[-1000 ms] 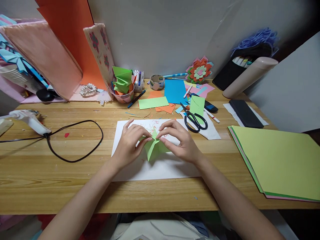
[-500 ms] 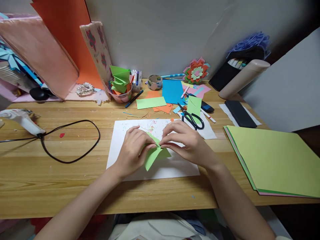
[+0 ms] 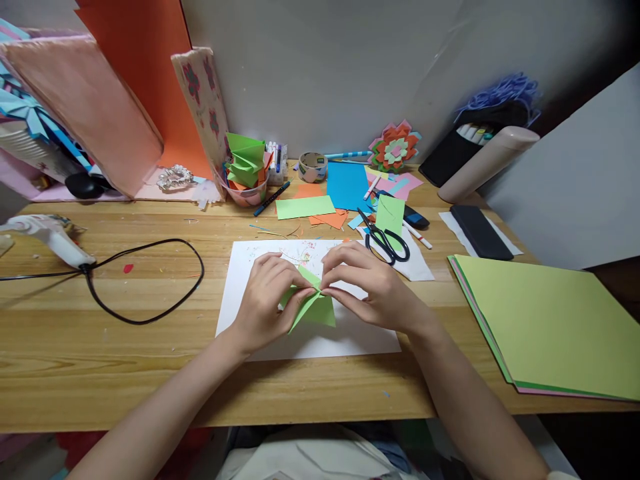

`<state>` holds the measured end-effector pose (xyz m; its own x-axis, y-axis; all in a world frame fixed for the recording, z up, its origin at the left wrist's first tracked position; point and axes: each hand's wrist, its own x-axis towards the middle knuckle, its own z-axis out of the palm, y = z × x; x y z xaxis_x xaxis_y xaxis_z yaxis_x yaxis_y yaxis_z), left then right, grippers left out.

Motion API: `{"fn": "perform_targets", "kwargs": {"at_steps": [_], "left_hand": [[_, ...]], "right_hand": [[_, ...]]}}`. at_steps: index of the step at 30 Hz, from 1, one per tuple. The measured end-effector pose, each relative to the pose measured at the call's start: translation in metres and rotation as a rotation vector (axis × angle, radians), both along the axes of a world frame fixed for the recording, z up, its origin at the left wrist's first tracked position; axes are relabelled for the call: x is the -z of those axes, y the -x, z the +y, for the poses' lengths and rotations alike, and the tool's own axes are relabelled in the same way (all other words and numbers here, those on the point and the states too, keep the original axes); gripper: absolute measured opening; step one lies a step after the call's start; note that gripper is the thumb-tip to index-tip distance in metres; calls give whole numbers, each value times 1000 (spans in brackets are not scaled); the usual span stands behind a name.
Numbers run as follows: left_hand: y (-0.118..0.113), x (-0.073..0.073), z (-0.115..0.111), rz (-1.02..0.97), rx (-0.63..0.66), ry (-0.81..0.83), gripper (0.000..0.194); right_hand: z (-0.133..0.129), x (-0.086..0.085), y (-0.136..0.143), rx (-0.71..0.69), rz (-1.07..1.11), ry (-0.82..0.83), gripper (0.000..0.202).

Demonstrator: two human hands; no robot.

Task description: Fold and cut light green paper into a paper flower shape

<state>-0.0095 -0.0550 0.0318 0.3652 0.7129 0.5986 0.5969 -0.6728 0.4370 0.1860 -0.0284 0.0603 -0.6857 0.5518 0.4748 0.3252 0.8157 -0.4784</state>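
A folded piece of light green paper (image 3: 320, 312) is held just over a white sheet (image 3: 370, 339) on the wooden table. My left hand (image 3: 267, 297) pinches it from the left between thumb and fingers. From the right, my right hand (image 3: 375, 283) pinches it at the same central point, the fingertips of both hands nearly meeting. Creased flaps of the paper spread toward me and away from me. Fingers hide part of the folds. Black-handled scissors (image 3: 385, 241) lie beyond my right hand.
At left rests a white glue gun (image 3: 60, 243) with a looped black cord (image 3: 145, 321). Behind stand a cup of paper scraps (image 3: 245, 193), a tape roll (image 3: 313, 168) and a layered paper flower (image 3: 395, 147). Stacked coloured sheets (image 3: 555, 327) and a black phone-like slab (image 3: 481, 231) occupy the right.
The green paper has turned slightly between my fingers; its right lower flap now opens wider toward me. Both hands keep their pinch. The whole view has shifted a little.
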Motion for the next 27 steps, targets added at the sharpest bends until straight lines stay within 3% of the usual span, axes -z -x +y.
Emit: {"fn": "perform_targets", "kwargs": {"at_steps": [6,12,15,19,24,27], "left_hand": [[1,0,-1,-18,22,25,6],[3,-9,-1,20,28,147,8],[3,-8,-1,59,18,122,19],[3,-1,1,9,-41,48,6],[6,2,0,-109,-97,1,8],[6,2,0,-130,-79,-9,11]], "right_hand": [[-2,1,2,9,15,8,6],[-4,2,5,71,11,-23,6],[-5,5,7,109,14,-50,6],[-5,7,8,106,42,13,7],[-5,13,11,82,97,167,48],[-4,18,12,111,130,184,38]]}}
